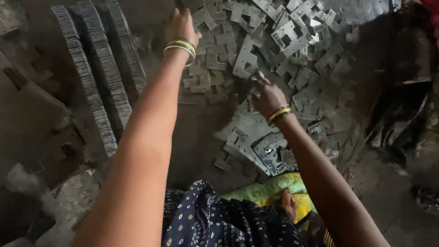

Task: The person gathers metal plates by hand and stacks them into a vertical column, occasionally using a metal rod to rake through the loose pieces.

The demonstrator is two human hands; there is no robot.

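Loose heap of stamped grey metal plates (274, 55) on dark floor, within arm's reach for picking; left hand (180, 25) outstretched, fingers spread flat on plates; right hand (267, 96) pinching one plate (247, 57); sorted plates (98, 68) stacked edge-on in rows, left.

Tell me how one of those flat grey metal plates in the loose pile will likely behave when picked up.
A plate looks like thin cut sheet metal, so probably stiff, not floppy. Being flat, it shouldn't roll, though it may slide off the loose pile. The square cut-outs and corners suggest edges that could snag the right hand.
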